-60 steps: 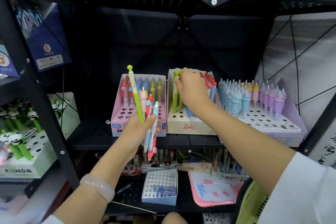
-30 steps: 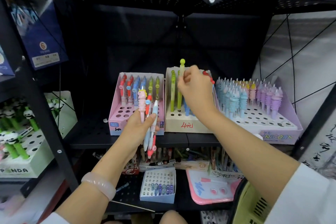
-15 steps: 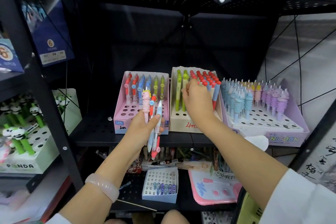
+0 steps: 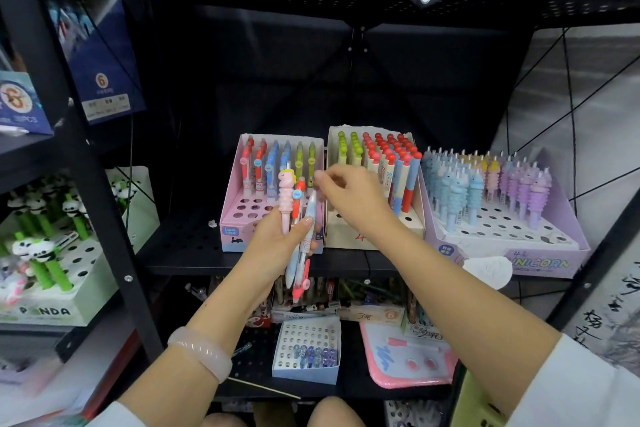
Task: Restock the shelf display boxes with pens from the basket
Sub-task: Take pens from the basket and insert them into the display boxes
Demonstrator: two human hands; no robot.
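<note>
From the head camera, the left hand (image 4: 277, 239) is raised in front of a black shelf (image 4: 194, 253) and grips a small bundle of pens (image 4: 298, 229) upright, fingers behind and thumb pressed across the front; the bundle has a pink unicorn-topped pen (image 4: 286, 196), a red-orange pen and a pale blue one, their lower ends hanging below the palm. A pale pink bracelet (image 4: 201, 352) sits on that wrist. The right hand (image 4: 349, 194) reaches across to the top of the bundle, its fingertips (image 4: 320, 178) drawn together just beside the pen tops; it looks to be pinching at one of them, though motion blur leaves it unclear whether anything is actually caught. Behind the hands, three display boxes stand side by side on the shelf: a pink box (image 4: 232, 218) with red, blue and green pens in its back rows and open holes in front, a cream box (image 4: 408, 224) packed with green-capped and red-capped pens, and a lilac unicorn box (image 4: 540, 253) holding blue, pink and purple figure pens with free holes toward the front. To the left, on a neighbouring rack, a panda box (image 4: 69, 295) holds green panda-topped pens. On the lower shelf lie a small white box (image 4: 304, 350) with a few blue pieces and a pink board (image 4: 408, 360). A yellow-green basket (image 4: 474, 406) shows at the bottom right corner, beside the white sleeve (image 4: 581, 385).
</note>
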